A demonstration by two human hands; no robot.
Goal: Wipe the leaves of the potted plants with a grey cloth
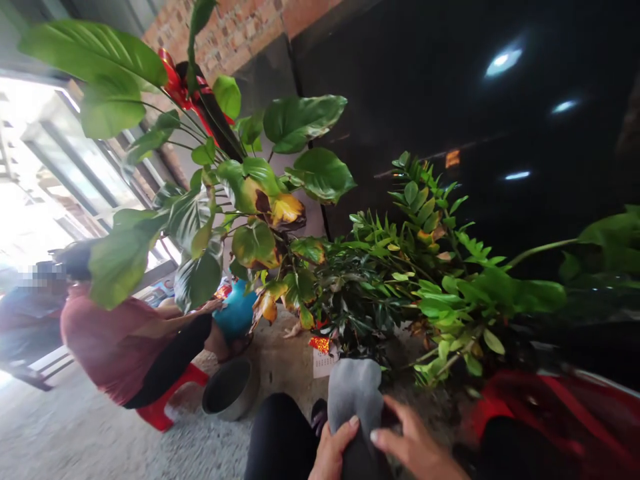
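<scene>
Left of the grey fabric piece [354, 393], a dark-trousered knee [280, 433] is blocking the low sideways path, and a dark bucket [245, 400] is standing farther out. Between bucket and fabric, beyond the knee, I'm seeing a strip of concrete floor [283, 363] that is leaving a hand room to pass. Beyond and right of the fabric, dense potted foliage [445, 300] is closing off the reach. The right hand [393, 425] is crowding the fabric's right edge; farther right, a red object, too blurred to name, is narrowing my room.
</scene>
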